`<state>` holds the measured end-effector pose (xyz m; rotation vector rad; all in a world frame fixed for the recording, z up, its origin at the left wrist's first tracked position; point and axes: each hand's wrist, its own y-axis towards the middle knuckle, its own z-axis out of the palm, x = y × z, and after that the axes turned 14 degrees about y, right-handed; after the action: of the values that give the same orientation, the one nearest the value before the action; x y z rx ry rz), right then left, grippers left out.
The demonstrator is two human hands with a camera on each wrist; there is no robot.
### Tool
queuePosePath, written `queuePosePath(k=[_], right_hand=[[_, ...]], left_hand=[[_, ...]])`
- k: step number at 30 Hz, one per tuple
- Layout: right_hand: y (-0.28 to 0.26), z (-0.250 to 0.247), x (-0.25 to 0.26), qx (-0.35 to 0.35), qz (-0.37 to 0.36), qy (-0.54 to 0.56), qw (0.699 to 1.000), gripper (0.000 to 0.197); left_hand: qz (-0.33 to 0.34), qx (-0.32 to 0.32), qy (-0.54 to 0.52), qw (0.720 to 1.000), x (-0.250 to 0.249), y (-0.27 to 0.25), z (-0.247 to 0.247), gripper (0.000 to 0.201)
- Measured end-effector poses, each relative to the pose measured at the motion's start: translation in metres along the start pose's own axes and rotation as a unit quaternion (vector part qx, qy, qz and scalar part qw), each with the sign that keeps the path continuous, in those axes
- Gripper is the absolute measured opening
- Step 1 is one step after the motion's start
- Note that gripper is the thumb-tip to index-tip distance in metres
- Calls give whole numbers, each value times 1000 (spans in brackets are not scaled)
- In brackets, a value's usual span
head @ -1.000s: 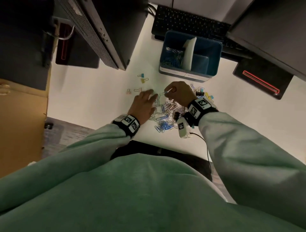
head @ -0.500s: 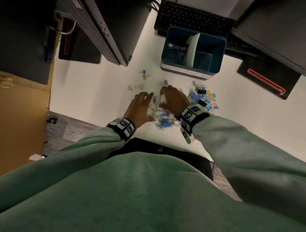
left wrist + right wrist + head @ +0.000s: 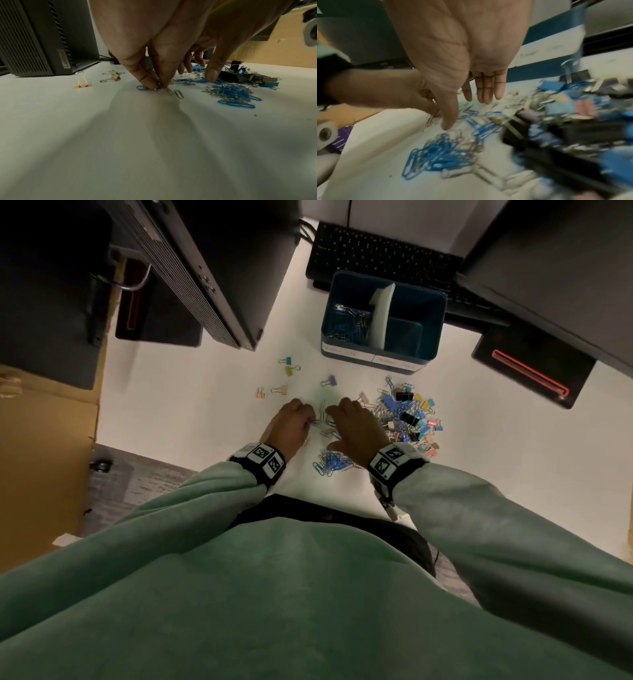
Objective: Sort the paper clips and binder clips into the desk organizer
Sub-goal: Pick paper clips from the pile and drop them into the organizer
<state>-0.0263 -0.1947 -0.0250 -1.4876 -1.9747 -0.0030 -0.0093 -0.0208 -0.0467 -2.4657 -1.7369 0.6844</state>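
Observation:
A blue desk organizer (image 3: 430, 302) stands at the back of the white desk (image 3: 191, 405); its left compartment holds paper clips (image 3: 346, 320). A heap of blue and silver paper clips (image 3: 330, 463) lies between my wrists, with coloured binder clips (image 3: 411, 416) piled to its right. My left hand (image 3: 291, 426) pinches silver paper clips (image 3: 158, 84) on the desk between thumb and fingertips. My right hand (image 3: 356, 429) hovers over the heap, its fingers (image 3: 485, 88) straight and empty, thumb pointing down.
Several loose binder clips (image 3: 289, 366) lie on the desk left of the organizer. A black computer tower (image 3: 219, 268) stands at the back left, a keyboard (image 3: 383, 254) behind the organizer, and a black monitor base (image 3: 534, 371) at the right.
My right hand let go of the clip it held up, dropped onto the heap and spread open. My left hand's fingers curled from flat into a pinch on silver paper clips.

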Motion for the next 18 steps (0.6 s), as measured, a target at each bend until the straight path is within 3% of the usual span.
queuePosePath(k=[5,10,14,18], right_hand=[[15,12,9,-23,14,34,999,32],[17,6,-8,-35,35,129,990,15],[5,-9,-26,-83,84,287,951,9],[-10,-37,-28,-139,104,388,905,7]], left_hand=[[-19,10,-34,999,8,2,-14,18],[-15,-44,-128,991,-9,5,-45,15],[-21,-69,-240,968,-42,35,-97,13],[-3,-75,-222,972,-65,96,-126,13]])
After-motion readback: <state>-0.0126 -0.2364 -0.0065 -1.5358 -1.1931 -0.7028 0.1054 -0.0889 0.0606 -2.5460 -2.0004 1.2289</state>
